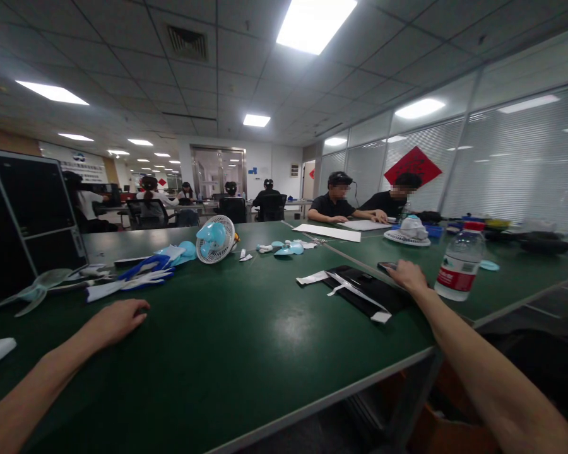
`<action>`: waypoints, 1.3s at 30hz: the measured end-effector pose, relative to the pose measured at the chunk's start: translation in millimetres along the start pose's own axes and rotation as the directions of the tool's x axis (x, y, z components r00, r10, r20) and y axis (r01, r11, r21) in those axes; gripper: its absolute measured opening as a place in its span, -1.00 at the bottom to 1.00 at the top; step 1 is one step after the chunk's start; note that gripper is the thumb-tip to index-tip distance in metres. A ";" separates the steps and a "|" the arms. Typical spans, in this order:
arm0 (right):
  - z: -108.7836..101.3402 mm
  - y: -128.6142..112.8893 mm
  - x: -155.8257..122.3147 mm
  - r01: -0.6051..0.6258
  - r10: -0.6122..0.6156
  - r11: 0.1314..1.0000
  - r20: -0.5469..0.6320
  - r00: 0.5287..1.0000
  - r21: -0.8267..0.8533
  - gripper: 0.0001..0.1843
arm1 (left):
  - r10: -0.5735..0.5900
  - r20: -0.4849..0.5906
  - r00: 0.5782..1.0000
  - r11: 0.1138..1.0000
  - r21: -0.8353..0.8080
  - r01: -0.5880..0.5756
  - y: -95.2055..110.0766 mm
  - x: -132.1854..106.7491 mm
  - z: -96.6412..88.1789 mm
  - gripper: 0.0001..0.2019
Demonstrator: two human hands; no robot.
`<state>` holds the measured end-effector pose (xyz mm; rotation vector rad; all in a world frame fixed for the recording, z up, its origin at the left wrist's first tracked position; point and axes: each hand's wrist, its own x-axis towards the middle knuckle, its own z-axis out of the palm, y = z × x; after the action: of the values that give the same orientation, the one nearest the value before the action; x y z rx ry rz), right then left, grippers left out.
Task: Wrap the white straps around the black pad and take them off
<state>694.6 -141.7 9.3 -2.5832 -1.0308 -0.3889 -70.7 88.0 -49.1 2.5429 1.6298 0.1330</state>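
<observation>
My left hand [118,320] rests on the green table [255,353] with its fingers curled in, and nothing shows in them. Just beyond it lie blue-and-white work gloves [135,282]. My right hand [408,276] reaches out at the right, its fingertips closed at the near end of a small dark flat thing that looks like a phone [387,267]. Left of that hand lies a flat black pouch or case [366,287] with white strips across it. A water bottle [460,261] with a red cap stands upright to its right, close to my forearm.
A fan head [215,239] with light-blue blades and white grille sits mid-table. Light-blue pieces [288,248] and scraps lie beside it. A black cabinet [28,214] stands left. Across the table, two people sit near a white board [327,232] and another fan grille [407,238].
</observation>
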 end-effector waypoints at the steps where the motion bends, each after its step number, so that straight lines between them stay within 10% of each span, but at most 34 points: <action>1: -0.7 -7.9 -2.2 0.019 -0.019 1.000 0.015 1.000 0.000 -0.58 | -0.003 0.000 1.000 1.000 -0.001 0.003 0.7 -0.4 -0.4 -0.55; 13: -12.2 -78.3 -44.3 0.164 -0.167 0.986 0.180 0.969 0.032 -0.69 | -0.011 0.000 1.000 0.998 -0.057 0.011 -5.2 1.2 2.8 -0.54; 39: -14.0 -82.5 -49.1 0.248 -0.255 0.967 0.182 0.950 0.061 -0.72 | 0.011 -0.052 0.999 0.999 -0.043 -0.013 25.3 -14.8 -14.9 -0.54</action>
<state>600.5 -121.0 20.6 -2.4975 -1.4279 -0.1848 -56.2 64.8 -30.7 2.5383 1.6114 0.2349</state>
